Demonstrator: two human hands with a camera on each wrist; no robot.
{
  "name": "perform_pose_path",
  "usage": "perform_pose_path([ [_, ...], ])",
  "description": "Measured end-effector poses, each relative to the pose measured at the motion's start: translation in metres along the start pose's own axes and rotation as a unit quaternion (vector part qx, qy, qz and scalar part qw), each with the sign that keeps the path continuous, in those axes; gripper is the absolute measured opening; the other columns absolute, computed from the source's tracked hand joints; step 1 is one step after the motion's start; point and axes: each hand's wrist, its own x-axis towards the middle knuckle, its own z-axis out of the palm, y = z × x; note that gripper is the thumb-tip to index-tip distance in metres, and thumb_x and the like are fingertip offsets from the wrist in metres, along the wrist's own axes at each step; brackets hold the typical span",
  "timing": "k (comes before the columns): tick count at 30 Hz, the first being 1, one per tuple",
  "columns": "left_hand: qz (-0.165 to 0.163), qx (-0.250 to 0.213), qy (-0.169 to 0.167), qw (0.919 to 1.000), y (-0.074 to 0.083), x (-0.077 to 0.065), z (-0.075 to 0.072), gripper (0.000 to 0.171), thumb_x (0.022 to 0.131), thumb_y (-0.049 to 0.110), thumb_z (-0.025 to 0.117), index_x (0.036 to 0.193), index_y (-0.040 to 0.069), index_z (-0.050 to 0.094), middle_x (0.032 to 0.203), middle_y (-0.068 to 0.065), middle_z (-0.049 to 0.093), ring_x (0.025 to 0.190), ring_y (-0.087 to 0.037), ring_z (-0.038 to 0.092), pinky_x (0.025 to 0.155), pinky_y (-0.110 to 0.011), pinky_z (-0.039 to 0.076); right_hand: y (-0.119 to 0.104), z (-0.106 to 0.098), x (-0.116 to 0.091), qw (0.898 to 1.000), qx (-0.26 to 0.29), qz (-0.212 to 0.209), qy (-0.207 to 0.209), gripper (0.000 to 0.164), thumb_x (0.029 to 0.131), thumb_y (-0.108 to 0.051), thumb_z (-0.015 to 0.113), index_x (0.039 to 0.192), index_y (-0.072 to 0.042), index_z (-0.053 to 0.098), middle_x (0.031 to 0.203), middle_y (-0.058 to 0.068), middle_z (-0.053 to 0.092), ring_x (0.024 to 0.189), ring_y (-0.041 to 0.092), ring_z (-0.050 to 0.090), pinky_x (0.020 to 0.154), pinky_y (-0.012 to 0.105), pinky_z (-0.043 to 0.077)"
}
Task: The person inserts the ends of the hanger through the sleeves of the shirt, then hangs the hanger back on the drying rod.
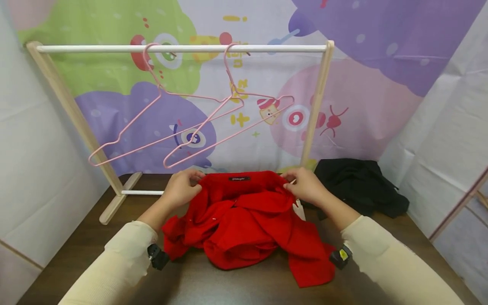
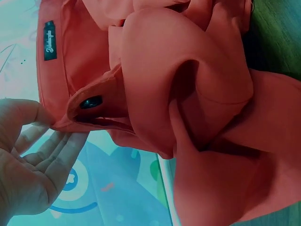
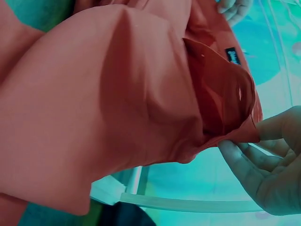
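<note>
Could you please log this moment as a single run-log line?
left hand: pinches red garment | right hand: pinches red garment's other side | hangers: two, on rail | black cloth: on table, right

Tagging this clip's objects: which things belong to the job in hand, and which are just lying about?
Job in hand:
red garment, pinched by left hand and right hand
probably pink hangers on the rack, untouched

Apparently just about:
black cloth on the table
patterned backdrop
</note>
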Motion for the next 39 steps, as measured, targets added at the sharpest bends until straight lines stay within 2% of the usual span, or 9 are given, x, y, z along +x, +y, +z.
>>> perform_pose_path([
  [7,-0.002,-0.015,0.005,0.9999,-0.002,0.001,0.003,0.027,0.079,0.004,0.063,0.106,0.002,0.069,0.096,-0.015,0.071,0.085,-0.027,0.067,0.079,-0.045,0.052,-0.007,-0.006,-0.005,0.996,0.088,0.023,-0.021,0.027,0.09,-0.002,0.064,0.116,0.005,0.065,0.103,0.019,0.068,0.077,0.022,0.067,0.061,0.037,0.058],
  [10,-0.008,-0.025,0.001,0.9997,-0.003,0.0,0.004,0.027,0.08,0.005,0.066,0.107,0.002,0.069,0.095,-0.014,0.071,0.085,-0.028,0.067,0.08,-0.046,0.052,-0.008,-0.006,-0.009,0.994,0.105,0.023,-0.024,0.027,0.09,-0.001,0.065,0.116,0.006,0.065,0.102,0.019,0.068,0.074,0.021,0.067,0.059,0.035,0.057],
  [12,-0.014,-0.036,-0.003,0.9993,-0.004,-0.002,0.004,0.028,0.08,0.006,0.069,0.107,0.001,0.068,0.095,-0.014,0.071,0.086,-0.029,0.067,0.081,-0.047,0.052,-0.008,-0.005,-0.01,0.995,0.095,0.014,-0.018,0.026,0.089,-0.001,0.065,0.115,0.005,0.066,0.101,0.018,0.069,0.073,0.021,0.068,0.058,0.034,0.057],
  [17,-0.028,-0.062,-0.002,0.9976,-0.004,-0.007,0.005,0.03,0.08,0.008,0.073,0.109,0.0,0.067,0.1,-0.015,0.07,0.09,-0.031,0.068,0.084,-0.048,0.052,-0.009,-0.001,-0.015,0.999,0.015,-0.03,0.023,0.023,0.087,-0.003,0.065,0.109,0.001,0.07,0.095,0.013,0.071,0.074,0.02,0.068,0.063,0.033,0.055],
  [20,-0.038,-0.075,0.014,0.9964,-0.004,-0.011,0.005,0.028,0.082,0.008,0.073,0.108,0.0,0.067,0.1,-0.014,0.07,0.092,-0.03,0.068,0.084,-0.046,0.052,-0.01,-0.001,-0.018,0.998,-0.012,-0.046,0.04,0.022,0.086,-0.004,0.065,0.108,0.0,0.071,0.093,0.01,0.072,0.075,0.02,0.068,0.065,0.034,0.054],
  [26,-0.032,-0.079,0.065,0.9943,-0.004,-0.02,0.002,0.021,0.082,0.007,0.073,0.102,0.002,0.07,0.095,-0.012,0.072,0.089,-0.028,0.068,0.081,-0.045,0.053,-0.01,0.001,-0.023,0.997,-0.01,-0.049,0.054,0.021,0.086,-0.004,0.065,0.106,-0.002,0.072,0.091,0.009,0.072,0.07,0.017,0.066,0.057,0.03,0.052],
  [30,-0.016,-0.08,0.093,0.9924,-0.004,-0.027,-0.003,0.019,0.082,0.006,0.074,0.1,0.002,0.071,0.093,-0.013,0.072,0.086,-0.027,0.068,0.08,-0.044,0.052,-0.009,0.002,-0.025,0.997,-0.006,-0.055,0.061,0.021,0.086,-0.003,0.065,0.106,-0.003,0.072,0.089,0.008,0.072,0.07,0.017,0.066,0.056,0.029,0.051],
  [34,0.0,-0.077,0.12,0.9898,-0.006,-0.035,-0.009,0.018,0.082,0.004,0.073,0.1,0.002,0.071,0.091,-0.012,0.072,0.082,-0.024,0.068,0.074,-0.039,0.052,-0.009,0.002,-0.026,0.996,-0.004,-0.056,0.064,0.02,0.086,-0.003,0.065,0.105,-0.004,0.073,0.088,0.007,0.072,0.069,0.016,0.066,0.058,0.03,0.051],
  [39,0.029,-0.064,0.154,0.9855,-0.007,-0.044,-0.018,0.019,0.08,-0.001,0.072,0.099,0.0,0.07,0.091,-0.013,0.071,0.08,-0.024,0.068,0.07,-0.039,0.056,-0.01,0.002,-0.028,0.997,0.003,-0.052,0.062,0.021,0.086,-0.004,0.065,0.106,-0.004,0.073,0.088,0.007,0.072,0.069,0.016,0.066,0.057,0.03,0.051],
])
